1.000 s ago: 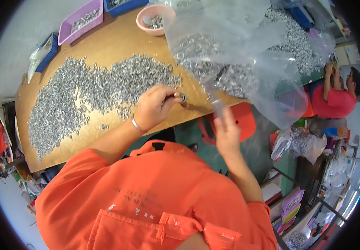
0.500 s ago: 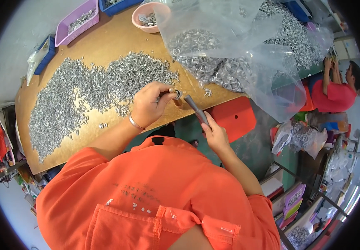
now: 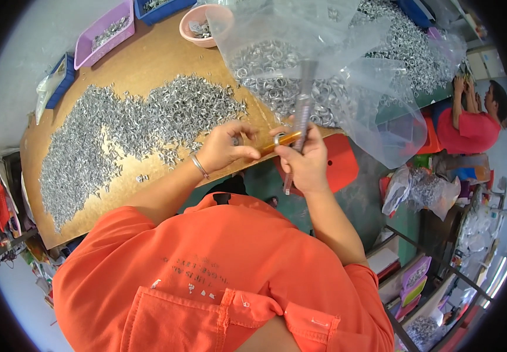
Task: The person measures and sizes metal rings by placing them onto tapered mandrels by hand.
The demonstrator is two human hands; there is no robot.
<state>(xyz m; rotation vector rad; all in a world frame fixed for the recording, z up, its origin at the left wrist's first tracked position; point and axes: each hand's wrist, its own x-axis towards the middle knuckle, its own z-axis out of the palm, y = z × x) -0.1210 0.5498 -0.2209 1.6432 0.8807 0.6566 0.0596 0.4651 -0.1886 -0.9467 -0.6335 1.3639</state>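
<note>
- Down from the head view, the left hand sits over the near edge of the wooden table, its fingers curled and pinching a small metal ring between thumb and fingertips; a thin bracelet circles the wrist
- Just right of it, the right hand is closed in a fist around a slim grey rod that stands nearly upright, its top blurred against the plastic bags and its lower end poking out below the fist; an orange-yellow tool lies across from that fist toward the left hand, with a small metal piece at its left tip; the two hands are close together but whether they touch I cannot tell
- On the table's left and middle, a wide heap of small metal parts spreads out, reaching almost to the left hand
- Farther right, clear plastic bags full of metal rings lie on the table and hang over its near edge
- At the far edge stand a pink bowl, a purple tray and a blue tray, each with some metal bits inside
- Below the hands a red stool shows under the table; at far right another person in a red shirt sits at the same table
</note>
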